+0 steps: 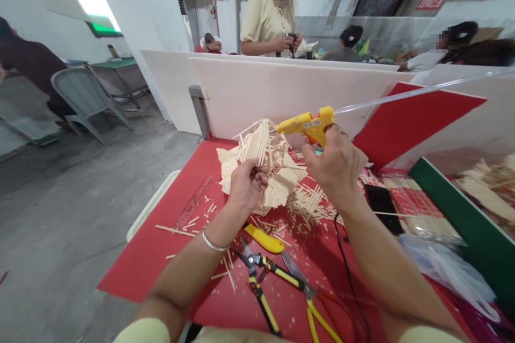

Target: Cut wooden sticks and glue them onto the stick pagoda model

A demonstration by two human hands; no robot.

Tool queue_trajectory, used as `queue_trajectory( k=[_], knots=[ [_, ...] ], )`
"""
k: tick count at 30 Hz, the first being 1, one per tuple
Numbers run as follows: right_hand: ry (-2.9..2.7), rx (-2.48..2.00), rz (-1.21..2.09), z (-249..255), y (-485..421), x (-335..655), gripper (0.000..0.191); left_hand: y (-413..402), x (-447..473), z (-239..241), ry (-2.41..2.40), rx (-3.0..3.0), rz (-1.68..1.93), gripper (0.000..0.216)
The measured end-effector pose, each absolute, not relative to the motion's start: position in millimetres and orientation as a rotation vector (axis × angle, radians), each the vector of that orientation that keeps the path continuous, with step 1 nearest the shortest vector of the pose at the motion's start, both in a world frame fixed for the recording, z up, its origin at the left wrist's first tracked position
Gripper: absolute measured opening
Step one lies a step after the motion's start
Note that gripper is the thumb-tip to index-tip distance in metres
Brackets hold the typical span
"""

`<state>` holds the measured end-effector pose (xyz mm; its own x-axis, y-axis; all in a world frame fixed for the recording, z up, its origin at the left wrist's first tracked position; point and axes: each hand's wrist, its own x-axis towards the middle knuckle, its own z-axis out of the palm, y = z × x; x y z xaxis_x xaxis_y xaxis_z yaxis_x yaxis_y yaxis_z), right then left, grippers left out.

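My right hand (pixel 336 163) is wrapped round a yellow hot glue gun (pixel 303 124), and a long clear glue stick (pixel 402 94) runs out of its back. The nozzle points left at the peak of a model made of thin wooden sticks (pixel 257 144); I cannot tell whether it touches. With curled fingers, my left hand (pixel 247 185) holds the lower edge of the model's slanted stick panel. Other flat stick panels (pixel 277 187) spread out below and around it. Loose sticks (pixel 308 201) lie in a heap to the right of the model.
On the red tabletop (pixel 140 262) lie a yellow utility knife (pixel 263 238), black-and-yellow shears (pixel 255 270), yellow-handled scissors (pixel 309 295) and a clear ruler (pixel 195 201). A black phone (pixel 382 206), bundled sticks (pixel 418 209) and a plastic bag (pixel 446 268) lie right. White boards (pixel 169 91) stand behind; people are beyond.
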<state>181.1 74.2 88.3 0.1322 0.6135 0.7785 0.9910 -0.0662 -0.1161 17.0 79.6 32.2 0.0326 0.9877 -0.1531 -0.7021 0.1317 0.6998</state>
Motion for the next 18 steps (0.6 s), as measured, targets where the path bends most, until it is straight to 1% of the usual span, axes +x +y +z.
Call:
queue_trajectory(
  k=[8,14,18],
  knots=[
    [-1.547,-1.747,-0.727,91.5,75.4,180.8,0.044,81.0,14.5,29.2,0.704,0.544,1.318,0.024],
    [-1.563,-1.761,-0.656,93.3,76.3,178.9,0.043,81.7,15.9,28.5,0.718,0.568,1.331,0.023],
    [-1.564,-1.75,-0.699,92.7,76.7,179.0,0.042,81.8,16.5,26.9,0.72,0.597,1.35,0.024]
  ],
)
